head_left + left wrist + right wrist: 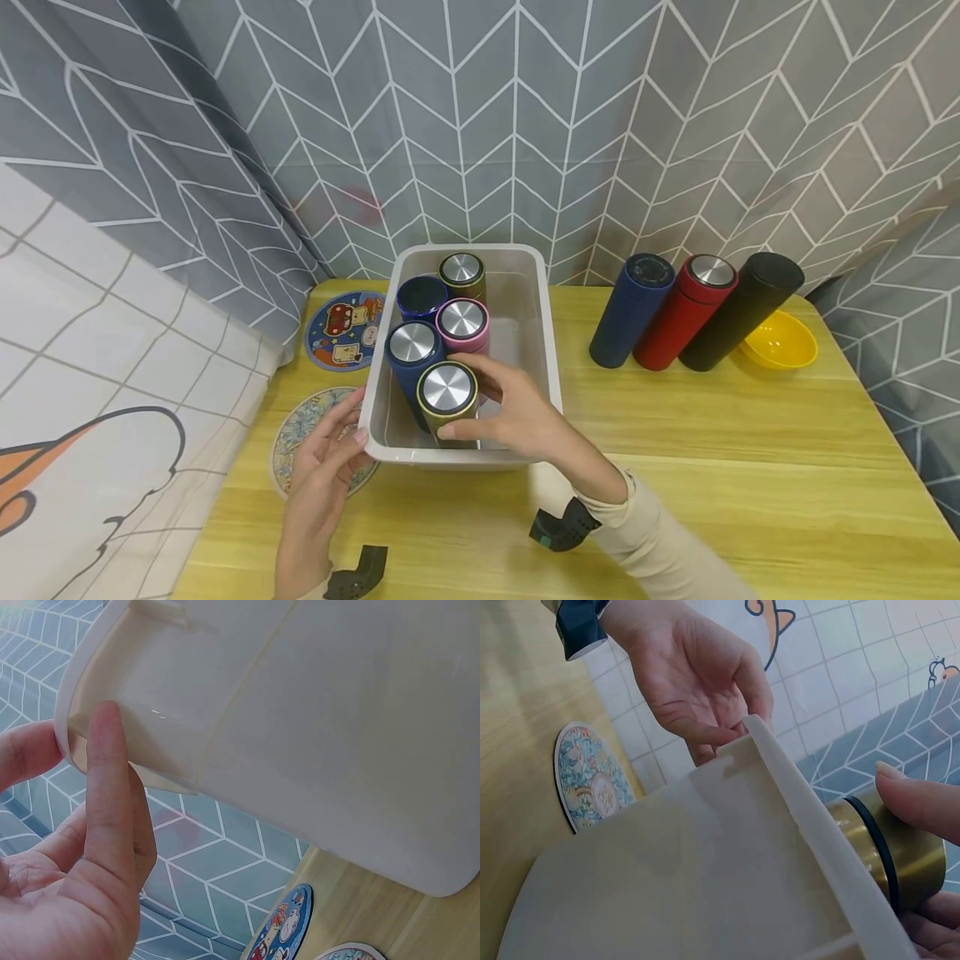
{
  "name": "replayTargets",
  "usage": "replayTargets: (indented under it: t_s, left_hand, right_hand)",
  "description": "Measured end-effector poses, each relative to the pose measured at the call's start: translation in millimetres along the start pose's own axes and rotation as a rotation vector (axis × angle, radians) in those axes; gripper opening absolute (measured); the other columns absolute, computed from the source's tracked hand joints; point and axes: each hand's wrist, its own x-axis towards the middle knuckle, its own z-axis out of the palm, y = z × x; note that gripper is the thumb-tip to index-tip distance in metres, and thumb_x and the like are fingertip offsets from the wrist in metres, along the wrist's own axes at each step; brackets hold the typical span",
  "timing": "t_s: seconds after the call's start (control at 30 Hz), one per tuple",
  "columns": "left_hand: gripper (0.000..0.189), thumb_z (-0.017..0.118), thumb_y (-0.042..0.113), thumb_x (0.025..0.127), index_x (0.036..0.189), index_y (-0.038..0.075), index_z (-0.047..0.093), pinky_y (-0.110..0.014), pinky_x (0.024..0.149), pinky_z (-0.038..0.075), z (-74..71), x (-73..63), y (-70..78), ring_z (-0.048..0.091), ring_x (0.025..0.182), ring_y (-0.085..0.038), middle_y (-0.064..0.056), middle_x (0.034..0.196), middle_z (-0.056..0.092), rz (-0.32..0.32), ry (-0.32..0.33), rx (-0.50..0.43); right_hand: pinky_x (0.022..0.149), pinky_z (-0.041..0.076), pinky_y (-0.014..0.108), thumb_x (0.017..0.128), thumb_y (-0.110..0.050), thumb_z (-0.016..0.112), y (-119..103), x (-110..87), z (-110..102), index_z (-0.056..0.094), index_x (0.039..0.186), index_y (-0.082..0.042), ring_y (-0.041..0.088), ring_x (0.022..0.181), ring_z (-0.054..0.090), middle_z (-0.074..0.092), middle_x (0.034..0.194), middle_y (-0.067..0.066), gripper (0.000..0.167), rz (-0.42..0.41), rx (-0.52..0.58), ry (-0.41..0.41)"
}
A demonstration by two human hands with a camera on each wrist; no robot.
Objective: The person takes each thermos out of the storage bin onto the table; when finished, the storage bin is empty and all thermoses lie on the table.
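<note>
A white plastic bin (552,358) stands on the wooden table. My right hand (521,408) grips the lidded top of a gold thermos bottle (447,390) at the bin's near side; thumb and fingers lie on opposite sides of it. The bottle's lower part is hidden by the bin wall. My left hand (322,467) pinches the bin's left front rim between thumb and fingers, with a finger (107,780) against the outer wall. Also upright inside are a navy bottle (412,343), a pink bottle (462,319), a purple-blue bottle (422,296) and another gold bottle (461,269).
To the bin's right stand a blue bottle (630,312), a red bottle (682,317) and a black bottle (738,317), beside a yellow bowl (783,340). Left of the bin lie a cartoon mat (341,333) and a floral mat (296,425). A patterned curtain (510,125) hangs behind the table.
</note>
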Motion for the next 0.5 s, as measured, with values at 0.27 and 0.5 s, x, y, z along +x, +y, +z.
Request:
replayTargets:
  t_s: [0.27, 0.5]
  left_hand:
    - [0.047, 0.044, -0.009, 0.099, 0.145, 0.000, 0.047, -0.022, 0.082, 0.062, -0.3, -1.0, 0.7, 0.067, 0.103, -0.008, -0.001, 0.117, 0.062, -0.003, -0.002, 0.001]
    - [0.046, 0.044, -0.009, 0.099, 0.145, 0.000, 0.048, -0.021, 0.082, 0.062, 0.4, 0.0, 0.9, 0.067, 0.103, -0.007, -0.001, 0.117, 0.062, -0.004, -0.008, -0.008]
  right_hand:
    - [0.112, 0.049, 0.031, 0.069, -0.011, 0.091, 1.4, 0.2, 4.9, 0.058, 0.135, -0.009, 0.023, 0.121, 0.064, 0.064, 0.131, 0.010, 0.074, 0.012, -0.005, 0.036]
    - [0.112, 0.050, 0.034, 0.067, -0.012, 0.093, 2.3, -2.3, 6.4, 0.059, 0.131, -0.011, 0.020, 0.119, 0.064, 0.066, 0.127, 0.007, 0.073, 0.018, -0.001, 0.083]
